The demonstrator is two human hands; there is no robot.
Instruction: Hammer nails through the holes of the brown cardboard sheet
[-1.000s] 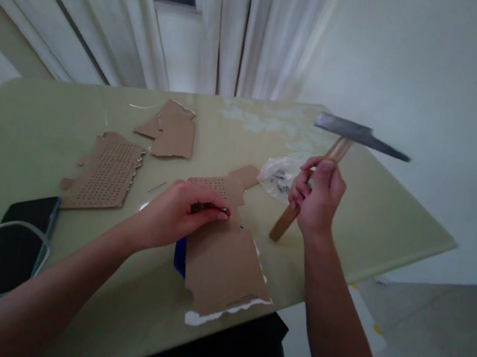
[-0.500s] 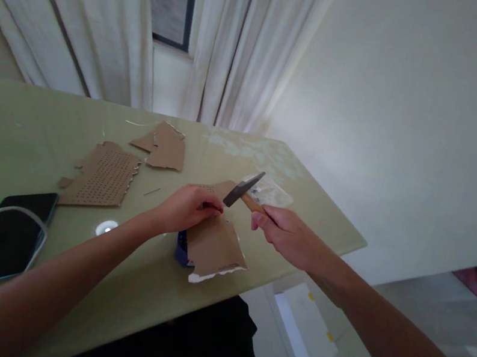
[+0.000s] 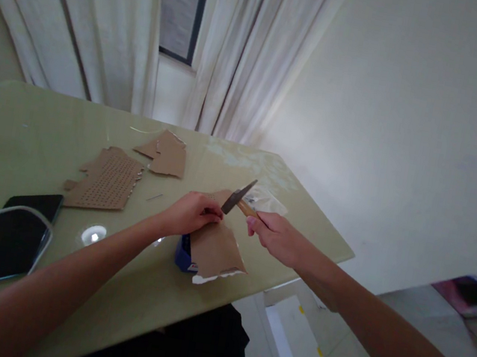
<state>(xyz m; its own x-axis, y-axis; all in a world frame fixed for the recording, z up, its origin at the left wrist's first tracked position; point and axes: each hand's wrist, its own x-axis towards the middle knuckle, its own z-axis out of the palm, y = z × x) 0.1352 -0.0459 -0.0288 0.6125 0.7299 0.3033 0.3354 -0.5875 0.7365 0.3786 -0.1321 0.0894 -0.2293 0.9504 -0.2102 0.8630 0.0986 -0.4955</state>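
My right hand (image 3: 277,234) is wrapped round the wooden handle of a hammer (image 3: 239,196). The hammer's dark metal head hangs just above the fingertips of my left hand (image 3: 196,214). Those fingers are pinched together over a piece of brown cardboard (image 3: 218,251); what they hold, if anything, is too small to make out. The cardboard has a torn white edge at the front and lies over a blue object (image 3: 184,255), which it mostly hides. A few small holes show in the cardboard's far part, behind my left hand.
A cardboard sheet full of holes (image 3: 104,183) and torn cardboard pieces (image 3: 170,155) lie on the table at left and back. Near them lies a thin nail-like piece (image 3: 154,196). A tablet (image 3: 8,240) with a white cable is at left; a clear plastic bag (image 3: 269,200) lies behind the hammer.
The hammer head has come down slightly, closer to my left fingertips. My left hand keeps its pinch over the cardboard. The camera view has shifted a little.
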